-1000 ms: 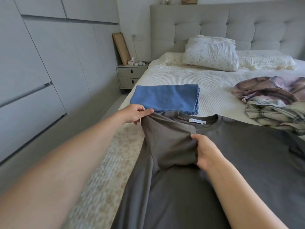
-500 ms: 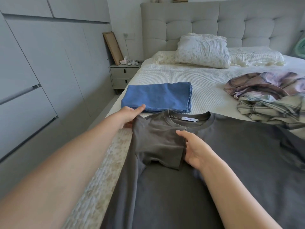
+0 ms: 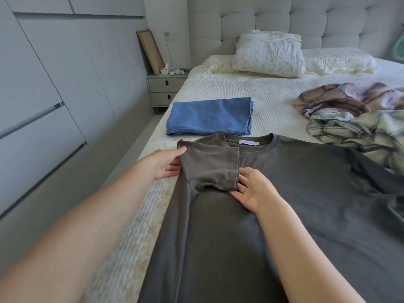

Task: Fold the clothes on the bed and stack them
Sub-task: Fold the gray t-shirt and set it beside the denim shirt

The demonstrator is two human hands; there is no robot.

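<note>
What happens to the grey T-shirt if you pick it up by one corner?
The grey T-shirt would probably droop and unfold, since its folded sleeve already bends softly. It looks thin, so likely light. It should drag rather than slide on the ribbed bedspread.

Dark grey T-shirt (image 3: 295,193), blue folded jeans (image 3: 207,117), plaid shirts (image 3: 354,125) in cream-green and purple-pink, white bedspread (image 3: 273,95).

White quilted bed (image 3: 273,99), grey T-shirt (image 3: 295,204) spread flat, folded blue denim (image 3: 208,117) beyond it, plaid shirts (image 3: 358,114) (crumpled), pillows (image 3: 270,54) at headboard.
</note>
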